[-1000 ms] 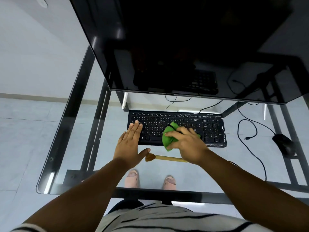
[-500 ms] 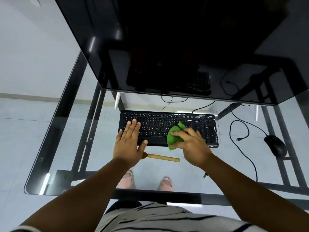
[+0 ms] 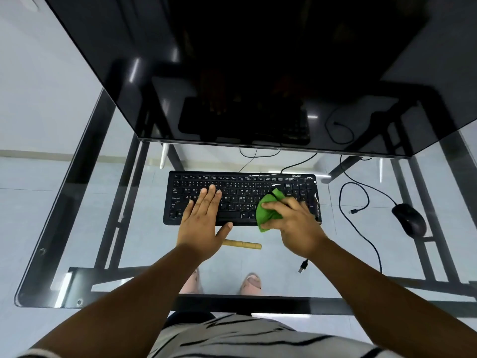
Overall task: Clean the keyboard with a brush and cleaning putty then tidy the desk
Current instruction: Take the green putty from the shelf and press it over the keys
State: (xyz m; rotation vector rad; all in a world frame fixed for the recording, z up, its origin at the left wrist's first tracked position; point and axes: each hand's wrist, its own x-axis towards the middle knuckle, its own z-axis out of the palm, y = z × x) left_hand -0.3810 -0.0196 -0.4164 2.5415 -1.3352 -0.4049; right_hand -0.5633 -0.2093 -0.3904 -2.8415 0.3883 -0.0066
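A black keyboard (image 3: 240, 187) lies on the glass desk (image 3: 77, 192) below a large dark monitor (image 3: 258, 73). My left hand (image 3: 204, 220) rests flat on the keyboard's left half, fingers spread, holding nothing. My right hand (image 3: 296, 223) grips a lump of green cleaning putty (image 3: 268, 210) and presses it on the keys right of centre. A wooden-handled brush (image 3: 242, 244) lies on the glass just in front of the keyboard; its bristle end is hidden under my left hand.
A black mouse (image 3: 409, 219) sits at the right, with its cable (image 3: 361, 202) looping across the glass. A loose USB plug (image 3: 303, 266) lies near my right wrist. The desk's black frame and my feet show through the glass.
My right hand has slid the green putty rightward along the keyboard. My left hand has stayed flat on the left keys. The camera view has shifted slightly.
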